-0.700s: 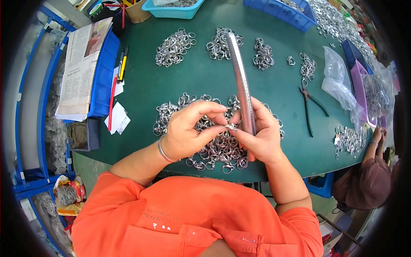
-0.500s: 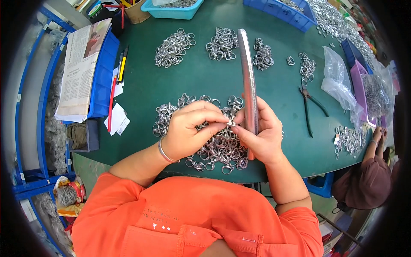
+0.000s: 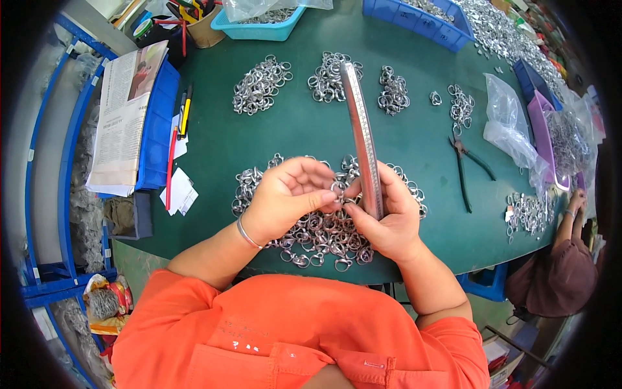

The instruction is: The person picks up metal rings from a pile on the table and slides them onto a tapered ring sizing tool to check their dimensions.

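Seemingly handling a ring between the hands, above the ring pile. Clasping a measuring stick in the right hand; with the left hand loosely curled beside the ring, too blurred to judge any pinch. Probably needing steady fingertips next.

Green worktable in a cluttered room
On my feed I see blue shelving left, pale floor below, a blue stool near right
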Motion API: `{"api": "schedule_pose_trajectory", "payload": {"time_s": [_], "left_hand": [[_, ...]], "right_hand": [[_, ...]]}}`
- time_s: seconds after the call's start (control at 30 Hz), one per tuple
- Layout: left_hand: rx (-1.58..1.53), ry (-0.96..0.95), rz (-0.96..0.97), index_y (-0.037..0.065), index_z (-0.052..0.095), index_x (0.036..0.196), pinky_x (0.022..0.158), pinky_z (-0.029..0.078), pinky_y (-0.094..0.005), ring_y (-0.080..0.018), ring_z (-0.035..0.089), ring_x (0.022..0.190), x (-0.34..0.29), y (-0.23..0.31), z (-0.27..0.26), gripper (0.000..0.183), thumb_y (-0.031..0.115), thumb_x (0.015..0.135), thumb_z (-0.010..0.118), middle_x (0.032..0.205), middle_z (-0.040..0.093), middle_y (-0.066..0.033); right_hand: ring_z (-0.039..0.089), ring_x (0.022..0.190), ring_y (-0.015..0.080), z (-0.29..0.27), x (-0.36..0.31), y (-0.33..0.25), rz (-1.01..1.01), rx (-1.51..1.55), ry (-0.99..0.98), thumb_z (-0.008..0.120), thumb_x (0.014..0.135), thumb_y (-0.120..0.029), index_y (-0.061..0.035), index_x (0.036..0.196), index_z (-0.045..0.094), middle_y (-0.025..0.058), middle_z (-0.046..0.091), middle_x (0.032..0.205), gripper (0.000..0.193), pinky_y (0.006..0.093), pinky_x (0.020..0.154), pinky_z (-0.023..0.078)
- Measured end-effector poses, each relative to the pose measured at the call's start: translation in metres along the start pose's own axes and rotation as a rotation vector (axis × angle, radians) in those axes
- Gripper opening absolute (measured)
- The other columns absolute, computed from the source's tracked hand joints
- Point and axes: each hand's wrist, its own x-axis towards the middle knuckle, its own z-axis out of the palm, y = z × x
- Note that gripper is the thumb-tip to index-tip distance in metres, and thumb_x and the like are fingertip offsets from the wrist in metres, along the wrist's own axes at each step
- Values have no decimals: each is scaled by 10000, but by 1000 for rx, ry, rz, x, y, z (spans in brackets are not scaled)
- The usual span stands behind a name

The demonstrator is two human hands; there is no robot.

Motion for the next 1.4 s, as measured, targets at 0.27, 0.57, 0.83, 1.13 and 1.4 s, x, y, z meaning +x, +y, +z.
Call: {"api": "schedule_pose_trajectory", "payload": {"time_s": [0.27, 0.57, 0.83, 1.13, 1.4], "left_hand": [[271, 200, 393, -57, 600, 967, 804, 528, -335, -234, 613, 923, 6, 15, -19, 157, -50, 814, 570, 1038, 591, -164], [-173, 173, 393, 21, 565, 1005, 784, 502, -293, -185, 597, 924, 9, 30, -47, 142, 33, 864, 550, 1048, 603, -147], [-87, 62, 370, 7, 541, 1047, 774, 499, -278, -170, 586, 872, 10, 24, -39, 313, -36, 754, 642, 975, 595, -116], [25, -79, 247, -20, 586, 1006, 796, 488, -276, -169, 573, 921, 8, 23, -38, 326, -77, 699, 680, 968, 587, -86], [-58, 60, 297, -8, 587, 952, 632, 440, -229, -118, 529, 725, 6, 34, -29, 153, 49, 812, 608, 884, 557, -65]], "right_hand": [[572, 687, 103, -2, -1, -20, 358, 34, -5, 617, 769, 11, -14, 1278, 421, 47, 589, 860, 546, 233, 618, 468], [624, 825, 220, -3, -1, -27, 202, -331, -317, 617, 812, -90, 28, 1227, 465, 173, 617, 957, 458, 288, 731, 478], [611, 849, 322, -3, 2, -26, 100, -412, -339, 596, 812, -74, 19, 1227, 455, 203, 602, 972, 448, 341, 746, 484], [612, 835, 320, -5, 5, -25, 128, -352, -384, 605, 807, -80, 11, 1228, 458, 200, 602, 953, 456, 337, 731, 486], [629, 831, 288, -7, 3, -26, 166, -315, -381, 615, 810, -93, -3, 1239, 462, 190, 612, 938, 464, 321, 738, 486]]}}
